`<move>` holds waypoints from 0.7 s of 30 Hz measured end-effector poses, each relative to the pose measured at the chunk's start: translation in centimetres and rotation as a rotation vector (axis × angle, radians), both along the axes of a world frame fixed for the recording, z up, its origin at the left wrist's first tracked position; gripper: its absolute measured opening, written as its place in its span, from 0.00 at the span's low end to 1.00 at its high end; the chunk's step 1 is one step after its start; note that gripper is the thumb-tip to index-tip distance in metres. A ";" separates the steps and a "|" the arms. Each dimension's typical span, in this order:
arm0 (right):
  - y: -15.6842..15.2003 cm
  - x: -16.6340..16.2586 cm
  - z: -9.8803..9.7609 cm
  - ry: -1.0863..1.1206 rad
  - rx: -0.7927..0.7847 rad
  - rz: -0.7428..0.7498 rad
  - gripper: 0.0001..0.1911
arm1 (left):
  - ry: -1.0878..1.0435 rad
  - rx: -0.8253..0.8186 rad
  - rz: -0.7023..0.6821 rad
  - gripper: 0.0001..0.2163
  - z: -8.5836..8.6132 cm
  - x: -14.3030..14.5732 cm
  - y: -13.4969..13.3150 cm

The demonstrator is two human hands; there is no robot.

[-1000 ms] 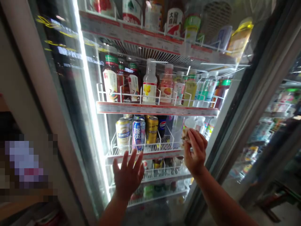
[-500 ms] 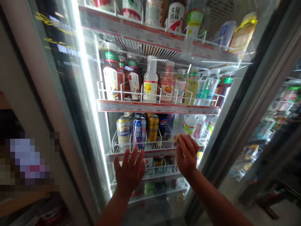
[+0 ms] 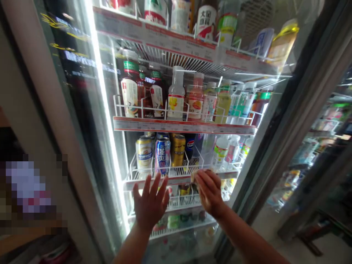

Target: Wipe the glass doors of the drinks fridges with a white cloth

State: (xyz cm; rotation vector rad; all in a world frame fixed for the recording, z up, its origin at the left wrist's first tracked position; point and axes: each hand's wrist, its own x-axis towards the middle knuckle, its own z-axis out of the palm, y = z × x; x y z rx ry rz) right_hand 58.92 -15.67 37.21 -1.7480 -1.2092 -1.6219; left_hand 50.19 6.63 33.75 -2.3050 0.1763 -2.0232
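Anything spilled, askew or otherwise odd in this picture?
Nothing spilled or damaged shows. The yellow bottle far right on the top visible shelf looks tilted, though lens stretch may cause that. A patch at lower left is pixelated, hiding what's there.

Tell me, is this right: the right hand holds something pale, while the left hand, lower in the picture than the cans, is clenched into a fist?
Not quite: the head view shows the left hand, lower there than the cans, spread open. The right hand does hold something pale.
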 end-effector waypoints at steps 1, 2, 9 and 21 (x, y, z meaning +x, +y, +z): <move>0.0 -0.1 -0.2 0.009 -0.062 0.019 0.29 | -0.001 -0.002 -0.003 0.31 0.0 0.0 0.0; -0.1 -0.1 0.1 0.009 -0.071 0.026 0.29 | -0.003 -0.003 -0.007 0.31 -0.1 0.1 0.1; -0.1 0.4 3.8 -0.059 0.272 -0.066 0.33 | -0.012 -0.006 -0.009 0.30 -0.2 0.2 0.1; -0.9 0.0 3.4 -0.011 0.220 -0.035 0.33 | -0.016 0.009 -0.003 0.31 -0.3 0.1 0.3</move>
